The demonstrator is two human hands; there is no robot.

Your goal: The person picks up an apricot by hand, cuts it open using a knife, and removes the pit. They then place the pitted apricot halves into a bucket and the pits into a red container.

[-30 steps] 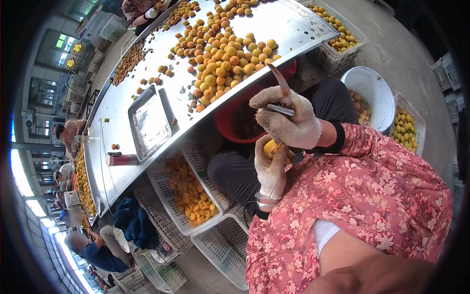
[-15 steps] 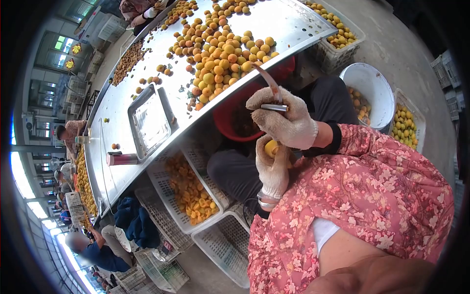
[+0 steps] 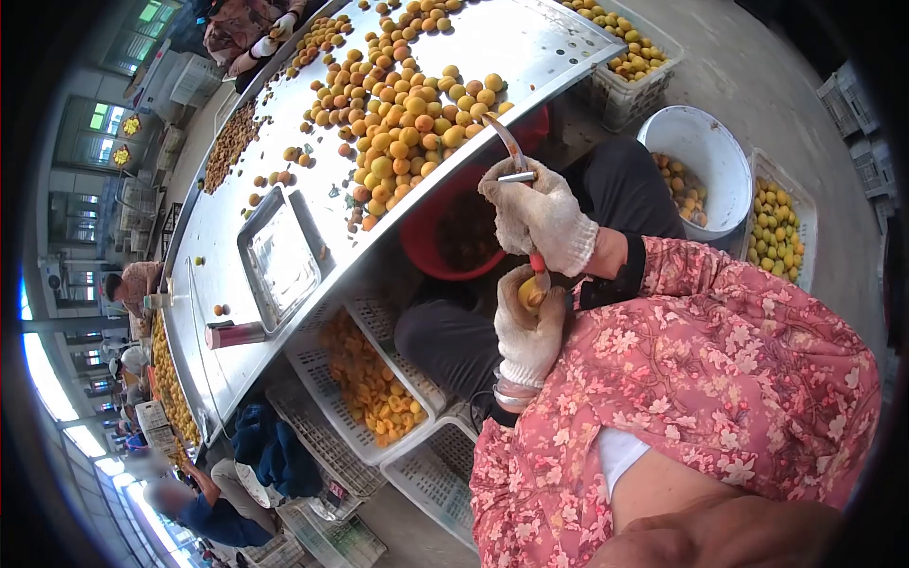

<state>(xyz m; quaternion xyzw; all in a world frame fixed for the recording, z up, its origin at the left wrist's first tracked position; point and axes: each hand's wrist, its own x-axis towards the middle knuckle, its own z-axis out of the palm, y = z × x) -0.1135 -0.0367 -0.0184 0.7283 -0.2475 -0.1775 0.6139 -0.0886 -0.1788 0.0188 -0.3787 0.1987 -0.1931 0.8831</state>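
Yellow-orange apricot (image 3: pixel 531 294), small & round: where's it at?

In the left grip (image 3: pixel 530 336), white knit glove w/ brown stains, fingers closed round it. It's off the surface, in front of the floral top (image 3: pixel 682 369), just below the other hand.

And the right grip (image 3: pixel 547 216)?

Closed too, same type glove. Red-handled metal tool (image 3: pixel 539 268) pokes out its underside, tip at the apricot. Curved metal blade (image 3: pixel 507 140) & short silver rod (image 3: pixel 517 177) stick out up top. Can't tell if the pcs. join.

What's nearby?

Long shiny metal surface (image 3: pixel 502 43) w/ a big pile of whole apricots (image 3: pixel 402 133), plus rect. metal tray (image 3: pixel 282 257) & pinkish cylinder (image 3: pixel 235 334). Red plastic basin (image 3: pixel 410 248) sits partly under its edge.

Containers lower down?

White perforated crate (image 3: pixel 325 405) w/ orange fruit pcs. (image 3: pixel 383 393), left side; white round bucket (image 3: pixel 727 180) w/ fruit, right side, next to a crate of yellow-green fruit (image 3: pixel 776 232).
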